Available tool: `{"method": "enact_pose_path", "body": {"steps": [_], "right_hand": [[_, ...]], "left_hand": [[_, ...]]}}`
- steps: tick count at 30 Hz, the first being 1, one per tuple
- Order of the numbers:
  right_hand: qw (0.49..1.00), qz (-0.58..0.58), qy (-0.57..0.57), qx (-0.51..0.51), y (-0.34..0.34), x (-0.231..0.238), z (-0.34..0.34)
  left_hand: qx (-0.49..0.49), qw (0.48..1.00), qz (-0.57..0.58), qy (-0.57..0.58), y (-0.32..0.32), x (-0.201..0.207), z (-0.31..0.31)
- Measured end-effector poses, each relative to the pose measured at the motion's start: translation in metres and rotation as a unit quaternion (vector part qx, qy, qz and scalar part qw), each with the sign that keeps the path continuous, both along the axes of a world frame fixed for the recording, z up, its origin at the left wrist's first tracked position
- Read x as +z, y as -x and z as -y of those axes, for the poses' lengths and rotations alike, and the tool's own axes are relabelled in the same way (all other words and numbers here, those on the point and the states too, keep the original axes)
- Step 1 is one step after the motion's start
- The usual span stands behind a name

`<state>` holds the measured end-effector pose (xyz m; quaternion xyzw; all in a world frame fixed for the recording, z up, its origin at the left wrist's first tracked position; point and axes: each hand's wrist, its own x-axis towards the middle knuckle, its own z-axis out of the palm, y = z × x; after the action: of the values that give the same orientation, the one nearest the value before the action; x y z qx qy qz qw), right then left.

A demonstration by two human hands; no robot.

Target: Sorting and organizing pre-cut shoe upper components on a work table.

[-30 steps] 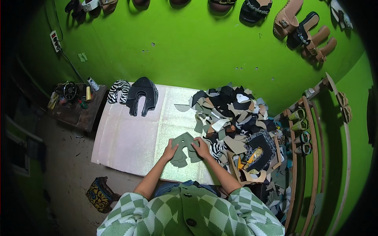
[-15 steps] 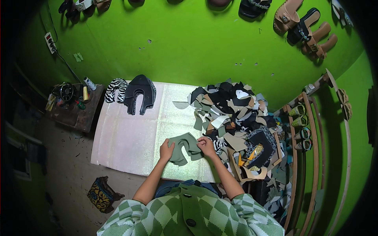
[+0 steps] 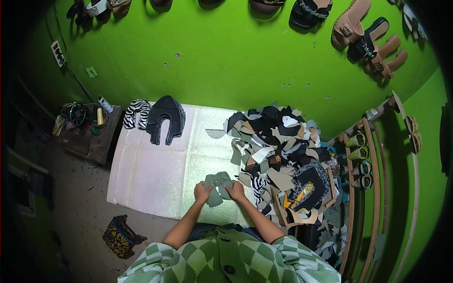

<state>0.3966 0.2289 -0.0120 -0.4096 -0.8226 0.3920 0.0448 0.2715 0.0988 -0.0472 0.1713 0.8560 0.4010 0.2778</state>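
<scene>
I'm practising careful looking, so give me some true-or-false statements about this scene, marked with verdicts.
1. The left hand and right hand both hold grey-green, curved, leather-like pieces. True.
2. The zebra-striped U-shaped stack lies right of the black U-shaped stack. False: it lies to its left.
3. A mixed-colour heap of flat scraps covers the pale shimmering table's right side. True.
4. The smooth painted wall behind the table is blue. False: it is bright green.
</scene>
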Motion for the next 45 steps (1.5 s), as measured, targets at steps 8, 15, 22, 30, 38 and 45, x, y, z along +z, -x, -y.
{"method": "enact_pose_path", "body": {"steps": [8,15,22,30,38,45], "right_hand": [[0.972,-0.176,-0.109,-0.108,0.078,0.028,-0.080],[0.966,0.051,-0.196,-0.161,0.079,0.019,-0.120],[0.991,-0.066,-0.064,-0.095,0.077,0.026,-0.112],[0.947,-0.234,-0.074,0.208,0.059,0.054,-0.120],[0.963,-0.078,-0.228,0.124,0.069,0.111,-0.135],[0.962,-0.170,-0.106,0.184,0.067,0.082,-0.138]], "left_hand": [[0.072,0.983,-0.063,-0.156,0.108,0.026,-0.078],[0.022,0.989,-0.146,0.001,0.101,0.050,-0.099],[-0.079,0.960,0.106,-0.246,0.067,0.048,-0.124],[-0.124,0.947,0.174,-0.240,0.065,0.071,-0.157],[-0.129,0.928,0.235,-0.260,0.091,0.126,-0.151],[-0.123,0.898,0.367,-0.210,0.110,0.191,-0.108]]}}
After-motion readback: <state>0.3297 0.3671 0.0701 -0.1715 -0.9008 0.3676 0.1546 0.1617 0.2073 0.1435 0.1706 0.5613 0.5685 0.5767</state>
